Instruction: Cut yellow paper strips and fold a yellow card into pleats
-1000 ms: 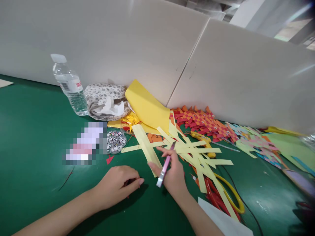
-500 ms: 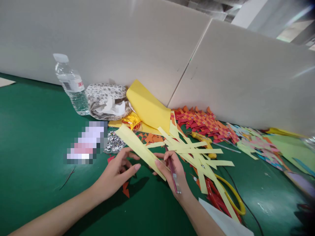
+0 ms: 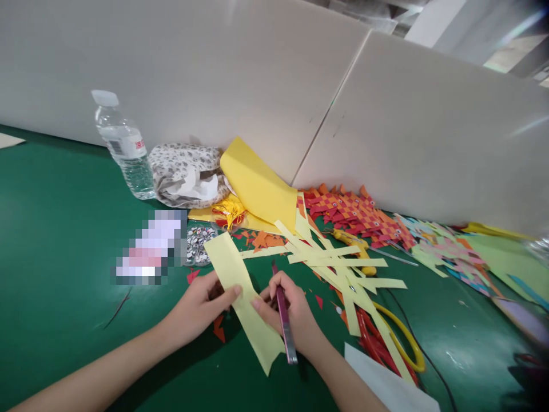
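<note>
A pale yellow paper strip (image 3: 240, 286), its lower end notched, slants between my two hands above the green table (image 3: 64, 240). My left hand (image 3: 210, 300) pinches its left edge, thumb on top and fingers behind. On the right edge, my right hand (image 3: 285, 306) grips the strip with the thumb and also holds a dark red pen-like tool (image 3: 283, 320) pointing up and away. Several pale yellow strips (image 3: 343, 263) lie crossed to the right of my right hand. Orange scraps (image 3: 261, 240) are beyond the held strip.
At the left are a water bottle (image 3: 126, 149), a blurred-out rectangular object (image 3: 150, 246) and a bag of googly eyes (image 3: 199, 243). A patterned pouch (image 3: 184, 160) stands by the wall. Red checkered paper fish (image 3: 355, 212), a yellow tool (image 3: 355, 246) and yellow-handled scissors (image 3: 412, 343) lie right.
My left hand has closed on the strip, which has turned its broad face up and come nearer. My right hand and the tool have shifted slightly left and down.
</note>
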{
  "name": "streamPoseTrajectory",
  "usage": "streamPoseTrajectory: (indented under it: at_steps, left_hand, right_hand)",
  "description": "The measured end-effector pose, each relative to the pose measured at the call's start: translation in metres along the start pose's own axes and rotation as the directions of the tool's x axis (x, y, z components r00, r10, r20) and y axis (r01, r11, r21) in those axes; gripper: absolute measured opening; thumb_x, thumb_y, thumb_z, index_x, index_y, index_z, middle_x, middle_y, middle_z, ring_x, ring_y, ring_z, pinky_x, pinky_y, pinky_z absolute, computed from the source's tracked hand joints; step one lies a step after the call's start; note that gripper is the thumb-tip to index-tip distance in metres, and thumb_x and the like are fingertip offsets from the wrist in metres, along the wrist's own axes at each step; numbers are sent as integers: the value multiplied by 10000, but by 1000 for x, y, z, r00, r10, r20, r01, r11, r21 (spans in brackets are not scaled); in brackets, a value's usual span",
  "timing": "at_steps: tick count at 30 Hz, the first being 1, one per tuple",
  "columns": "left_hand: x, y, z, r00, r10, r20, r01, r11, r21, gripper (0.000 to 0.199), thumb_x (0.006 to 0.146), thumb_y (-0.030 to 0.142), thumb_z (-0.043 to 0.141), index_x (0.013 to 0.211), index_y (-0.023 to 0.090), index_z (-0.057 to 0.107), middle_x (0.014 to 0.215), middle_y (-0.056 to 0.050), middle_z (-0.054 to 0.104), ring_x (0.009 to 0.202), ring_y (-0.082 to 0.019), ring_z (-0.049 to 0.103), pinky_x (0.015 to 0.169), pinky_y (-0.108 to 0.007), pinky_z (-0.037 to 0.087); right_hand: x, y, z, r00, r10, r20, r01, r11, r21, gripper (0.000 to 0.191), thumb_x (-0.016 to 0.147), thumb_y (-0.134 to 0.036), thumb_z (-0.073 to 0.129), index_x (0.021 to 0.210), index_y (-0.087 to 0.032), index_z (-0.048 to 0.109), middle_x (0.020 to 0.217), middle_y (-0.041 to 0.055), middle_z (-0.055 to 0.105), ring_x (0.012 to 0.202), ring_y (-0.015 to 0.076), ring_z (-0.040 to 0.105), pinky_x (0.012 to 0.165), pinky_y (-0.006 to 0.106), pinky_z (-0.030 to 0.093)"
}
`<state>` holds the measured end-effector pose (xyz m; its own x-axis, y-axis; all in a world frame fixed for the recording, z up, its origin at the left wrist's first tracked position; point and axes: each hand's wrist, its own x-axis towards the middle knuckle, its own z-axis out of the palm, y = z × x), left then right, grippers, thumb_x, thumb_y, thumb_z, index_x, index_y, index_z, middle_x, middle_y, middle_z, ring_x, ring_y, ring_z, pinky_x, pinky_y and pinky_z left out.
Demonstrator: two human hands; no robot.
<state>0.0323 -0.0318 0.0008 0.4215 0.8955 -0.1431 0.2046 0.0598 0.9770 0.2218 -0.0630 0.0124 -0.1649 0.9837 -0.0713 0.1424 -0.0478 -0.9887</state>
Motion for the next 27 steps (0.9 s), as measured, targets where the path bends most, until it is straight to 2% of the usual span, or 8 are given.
streamPoseTrajectory:
  at_steps: [4,6,11,14,17,21,24,27]
  left_hand:
    - [-4,3,0,987,70,144,-104,966,238,225,804,350,583,954,186,622,767,8,641,615,-128,522,547,-218,395]
    - [-4,5,0,980,89,179,-136,953,269,194,829,344,548,905,183,624,740,15,625,607,-121,505,545,-212,381]
    - [0,1,0,995,101,27,-104,981,162,298,904,414,424,742,178,505,633,36,478,585,-114,450,523,-207,366]
    - [3,-2,0,995,96,-38,-93,993,69,264,920,422,387,858,193,503,723,13,528,679,-140,520,602,-232,440]
    - [2,-3,0,995,100,5,-100,994,48,259,920,399,391,1049,206,506,811,-10,595,767,-167,572,660,-255,471]
    - [-1,-1,0,993,88,78,-98,984,146,409,872,322,479,1264,226,413,854,-6,637,742,-165,585,619,-248,462]
    - [-3,2,-1,986,96,136,-123,970,210,540,815,231,523,1329,233,357,858,5,643,682,-143,563,589,-233,446]
    - [-5,3,-2,976,120,180,-164,952,258,556,794,178,507,1331,232,375,829,16,626,631,-121,515,555,-215,414]
  right_hand:
    - [1,3,2,996,-52,-77,46,996,-73,333,764,-299,682,675,-231,369,547,-91,346,473,89,264,453,224,216]
    - [2,5,2,994,-49,-100,40,995,-87,330,769,-294,675,669,-229,368,542,-93,330,470,88,260,449,222,217]
    - [2,9,3,991,-8,-130,-7,993,-119,309,783,-281,651,678,-231,365,517,-95,388,421,87,403,430,209,290]
    - [2,9,4,985,-61,-159,43,992,-117,300,802,-260,626,700,-235,345,605,-49,562,473,105,497,471,224,375]
    - [2,9,4,935,-221,-276,180,969,-167,287,806,-224,630,743,-238,350,843,20,675,531,103,521,527,244,426]
    - [0,10,3,827,-385,-409,320,922,-220,291,812,-159,614,809,-251,338,1090,82,642,631,121,595,560,263,459]
    - [-1,12,3,795,-493,-352,392,862,-321,304,803,-95,592,822,-253,333,1170,106,622,789,164,643,630,296,489]
    - [-2,13,4,756,-608,-243,464,760,-456,309,791,-52,582,810,-251,346,1152,96,653,828,175,651,709,332,504]
